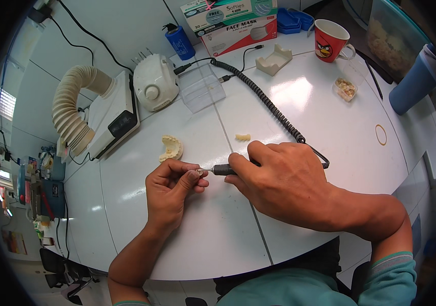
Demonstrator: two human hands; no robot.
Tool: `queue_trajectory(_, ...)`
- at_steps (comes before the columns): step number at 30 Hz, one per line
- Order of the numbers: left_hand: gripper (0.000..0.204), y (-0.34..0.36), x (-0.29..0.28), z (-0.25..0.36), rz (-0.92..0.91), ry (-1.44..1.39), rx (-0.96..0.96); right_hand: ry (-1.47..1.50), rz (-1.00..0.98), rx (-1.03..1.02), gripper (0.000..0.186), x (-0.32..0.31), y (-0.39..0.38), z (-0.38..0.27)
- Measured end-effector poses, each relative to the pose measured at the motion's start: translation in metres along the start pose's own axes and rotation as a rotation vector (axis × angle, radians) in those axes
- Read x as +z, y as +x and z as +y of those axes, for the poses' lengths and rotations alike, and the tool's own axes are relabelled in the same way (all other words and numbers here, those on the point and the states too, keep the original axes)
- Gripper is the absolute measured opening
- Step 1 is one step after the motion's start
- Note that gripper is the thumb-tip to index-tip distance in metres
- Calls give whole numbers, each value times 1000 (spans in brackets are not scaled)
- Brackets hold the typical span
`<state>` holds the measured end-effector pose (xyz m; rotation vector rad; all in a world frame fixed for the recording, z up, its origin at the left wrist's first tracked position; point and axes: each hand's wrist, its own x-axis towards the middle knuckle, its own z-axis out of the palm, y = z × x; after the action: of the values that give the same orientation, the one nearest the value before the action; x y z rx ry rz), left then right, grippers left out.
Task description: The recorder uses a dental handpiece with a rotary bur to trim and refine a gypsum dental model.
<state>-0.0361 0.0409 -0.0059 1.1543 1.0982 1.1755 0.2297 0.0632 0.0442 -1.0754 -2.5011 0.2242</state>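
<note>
My left hand pinches a small pale piece between thumb and fingers, its detail too small to make out. My right hand grips a dark rotary handpiece, whose thin metal bit reaches that piece at my left fingertips. A coiled black cord runs across the table to a white control unit. Just behind my left hand lies a cream dental cast; a small yellowish tooth piece lies behind the handpiece.
On the white table: a hose dust extractor, clear tray, blue bottle, mask boxes, blue case, beige block, red mug, small container, blue tumbler, rubber band.
</note>
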Motion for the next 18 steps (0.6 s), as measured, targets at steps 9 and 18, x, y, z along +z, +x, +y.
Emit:
queue_trajectory(9, 15, -1, 0, 0, -5, 26, 14, 2, -33, 2, 25, -2, 0, 0)
queue_trajectory(18, 12, -2, 2, 0, 7, 24, 22, -3, -50, 1, 20, -1, -1, 1)
